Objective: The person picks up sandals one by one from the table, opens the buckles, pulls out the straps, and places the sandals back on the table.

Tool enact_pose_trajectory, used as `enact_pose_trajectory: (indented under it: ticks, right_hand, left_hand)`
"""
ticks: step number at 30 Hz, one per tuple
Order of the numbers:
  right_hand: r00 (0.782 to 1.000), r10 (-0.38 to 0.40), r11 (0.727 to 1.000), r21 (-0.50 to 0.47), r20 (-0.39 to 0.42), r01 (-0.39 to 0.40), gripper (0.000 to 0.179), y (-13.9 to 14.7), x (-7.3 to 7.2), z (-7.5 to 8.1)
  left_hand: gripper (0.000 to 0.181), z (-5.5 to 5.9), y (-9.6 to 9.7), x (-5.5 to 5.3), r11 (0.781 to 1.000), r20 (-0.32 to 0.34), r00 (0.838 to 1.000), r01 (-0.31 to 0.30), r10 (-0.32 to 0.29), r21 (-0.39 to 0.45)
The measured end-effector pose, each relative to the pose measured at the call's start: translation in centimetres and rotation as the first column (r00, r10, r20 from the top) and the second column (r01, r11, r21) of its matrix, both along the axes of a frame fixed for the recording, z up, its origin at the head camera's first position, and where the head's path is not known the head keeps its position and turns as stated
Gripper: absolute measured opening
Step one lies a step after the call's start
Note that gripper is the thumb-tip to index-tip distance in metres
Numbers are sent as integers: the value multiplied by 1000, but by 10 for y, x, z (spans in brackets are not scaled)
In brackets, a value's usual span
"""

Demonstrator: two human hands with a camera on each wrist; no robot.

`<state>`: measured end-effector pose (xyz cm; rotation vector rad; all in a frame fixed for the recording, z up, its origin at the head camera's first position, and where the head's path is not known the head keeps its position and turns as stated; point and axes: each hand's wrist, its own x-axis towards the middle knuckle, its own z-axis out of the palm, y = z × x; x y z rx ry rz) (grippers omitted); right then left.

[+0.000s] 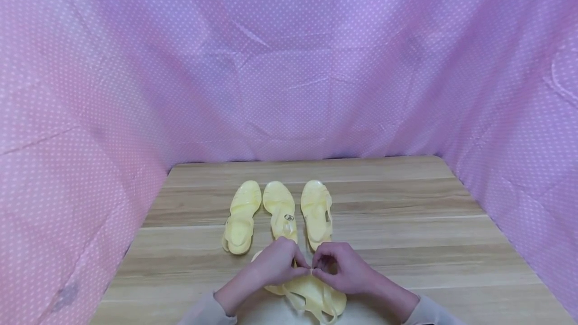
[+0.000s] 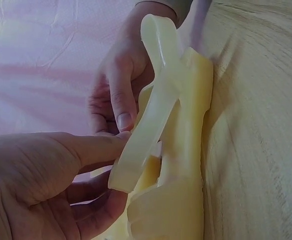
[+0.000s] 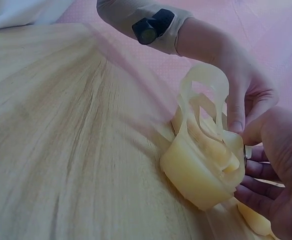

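Note:
A pale yellow jelly sandal (image 1: 316, 291) lies at the table's near edge, its heel toward the lower right. Over it, fingertips nearly meeting, my left hand (image 1: 282, 263) and right hand (image 1: 340, 268) pinch at its strap. In the left wrist view, the thin strap (image 2: 148, 127) loops up above the sole, with the left thumb and fingers at its lower end. Seen from the right wrist, a small dark metal piece (image 3: 245, 155) shows beside the right fingers, and the heel cup (image 3: 198, 172) faces the camera. The fingers partly hide the pinched strap end.
Three matching sandals stand in a row beyond the hands: left (image 1: 244, 214), middle (image 1: 278, 199) and right (image 1: 316, 212). The middle one bears a round dark emblem (image 1: 289, 217). Pink dotted cloth (image 1: 289, 89) hangs around the wooden table (image 1: 406, 204).

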<state>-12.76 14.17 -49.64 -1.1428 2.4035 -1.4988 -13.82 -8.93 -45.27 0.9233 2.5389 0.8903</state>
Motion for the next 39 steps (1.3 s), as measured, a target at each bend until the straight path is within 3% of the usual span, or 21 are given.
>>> enact_pose_trajectory:
  ticks: [5, 13, 21, 27, 32, 39]
  right_hand:
    - [1000, -4, 1000, -8, 3, 4, 8, -1, 1, -2]
    - [1000, -31, 999, -14, 1, 31, 14, -4, 1, -3]
    - [999, -48, 999, -13, -3, 48, 11, -5, 4, -2]
    - [997, -62, 998, -37, -56, 60, 16, -9, 6, -5]
    - [994, -96, 994, -60, -42, 94, 16, -11, 8, -8]
    - [994, -94, 993, -75, -56, 90, 7, -7, 7, -9]
  left_hand:
    - [5, 3, 1, 0, 1000, 1, 1000, 6, -6, -21]
    - [4, 4, 5, -3, 999, -83, 996, 30, -32, -27]
    - [4, 1, 4, -3, 999, -21, 1000, 20, -21, -47]
    - [4, 1, 1, -2, 998, -21, 1000, 6, -8, -63]
    - [4, 2, 0, -1, 997, -42, 999, 1, -4, -80]
    - [6, -1, 0, -3, 999, -23, 1000, -21, 21, -32]
